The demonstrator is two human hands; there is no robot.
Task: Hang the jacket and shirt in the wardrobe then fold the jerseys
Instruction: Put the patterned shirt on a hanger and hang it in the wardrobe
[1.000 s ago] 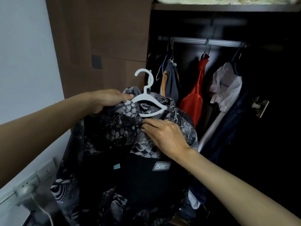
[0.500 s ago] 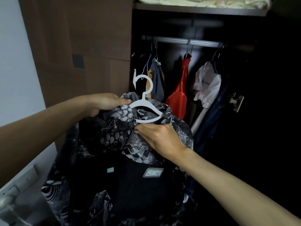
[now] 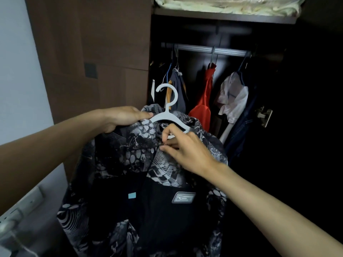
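Here the left hand (image 3: 122, 117) clamps its grip on the jacket (image 3: 148, 182) at the shoulder, over one arm of the white hanger (image 3: 168, 115). The patterned jacket hangs from that hanger in front of the open wardrobe (image 3: 278, 127). Rightward, the right hand (image 3: 187, 151) pinches the jacket's collar.

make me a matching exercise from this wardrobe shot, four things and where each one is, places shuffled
Things:
1. white hanger
2. red garment
3. folded pale bedding
4. left hand

Places:
A. on the top shelf above the rail
B. hanging from the rail, between the dark clothes and the white garment
C. gripping the patterned jacket's shoulder by the hanger's left end
D. inside the patterned jacket's collar, hook pointing up, not yet on the rail

Pairs: 1-D, 2-B, 3-A, 4-C
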